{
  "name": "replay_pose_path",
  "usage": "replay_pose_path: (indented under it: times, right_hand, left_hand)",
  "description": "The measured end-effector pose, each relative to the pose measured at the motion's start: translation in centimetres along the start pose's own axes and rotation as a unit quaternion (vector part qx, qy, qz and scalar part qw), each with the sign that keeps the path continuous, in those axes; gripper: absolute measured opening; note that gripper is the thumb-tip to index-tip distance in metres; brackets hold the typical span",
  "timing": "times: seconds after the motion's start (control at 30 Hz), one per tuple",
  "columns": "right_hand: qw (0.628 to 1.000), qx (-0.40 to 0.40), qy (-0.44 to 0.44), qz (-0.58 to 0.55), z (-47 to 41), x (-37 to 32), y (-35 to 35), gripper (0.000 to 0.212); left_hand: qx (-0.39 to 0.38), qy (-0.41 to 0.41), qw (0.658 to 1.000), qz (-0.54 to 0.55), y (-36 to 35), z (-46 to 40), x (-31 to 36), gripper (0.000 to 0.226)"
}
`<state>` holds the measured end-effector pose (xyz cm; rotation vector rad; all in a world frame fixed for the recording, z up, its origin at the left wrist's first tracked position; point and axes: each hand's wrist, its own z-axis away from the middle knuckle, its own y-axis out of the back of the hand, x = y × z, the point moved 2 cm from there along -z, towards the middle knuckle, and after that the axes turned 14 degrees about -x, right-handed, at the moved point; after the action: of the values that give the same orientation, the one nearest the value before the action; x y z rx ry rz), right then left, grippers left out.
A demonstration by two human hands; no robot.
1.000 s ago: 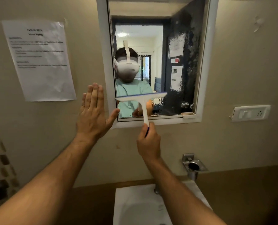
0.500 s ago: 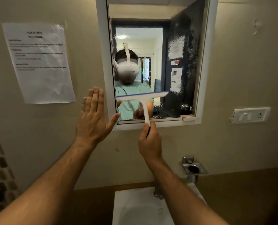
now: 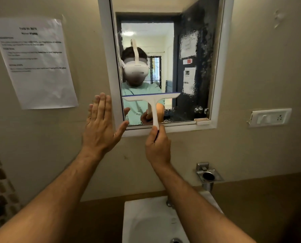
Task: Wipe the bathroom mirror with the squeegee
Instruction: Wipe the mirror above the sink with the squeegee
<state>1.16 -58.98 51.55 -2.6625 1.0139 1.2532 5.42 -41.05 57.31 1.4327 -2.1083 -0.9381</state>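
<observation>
My right hand clenches squeegee handle | left hand flat, released, at 9 o'clock | I press blade evenly against mirror.

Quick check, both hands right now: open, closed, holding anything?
Left hand: open, fingers flat against the wall beside the mirror, holding nothing.
Right hand: closed around the squeegee handle.

squeegee: white in my grip, thin blue blade edge
mirror frame: white
my shirt in the glass: pale green
wall: beige
notice: white, black print
sink: white
switch plate: white
</observation>
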Motion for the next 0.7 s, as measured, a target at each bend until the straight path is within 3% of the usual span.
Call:
replay_pose_path:
  times: [0.17, 0.47, 0.7]
  right_hand:
    - [0.998, -0.046, -0.042, 0.021, 4.0, 3.0, -0.3, 0.02]
    - [0.999, -0.002, -0.037, 0.026, 2.6, -0.3, 1.0, 0.029]
    - [0.996, -0.033, -0.085, 0.016, 4.5, 0.9, 0.1, 0.023]
  left_hand:
    - [-0.018, 0.005, 1.0, 0.011, -0.2, 0.5, -0.3, 0.096]
    - [-0.036, -0.005, 0.999, 0.021, -0.1, 2.9, -0.2, 0.096]
    - [-0.045, 0.0, 0.999, 0.024, 0.7, 3.9, -0.7, 0.097]
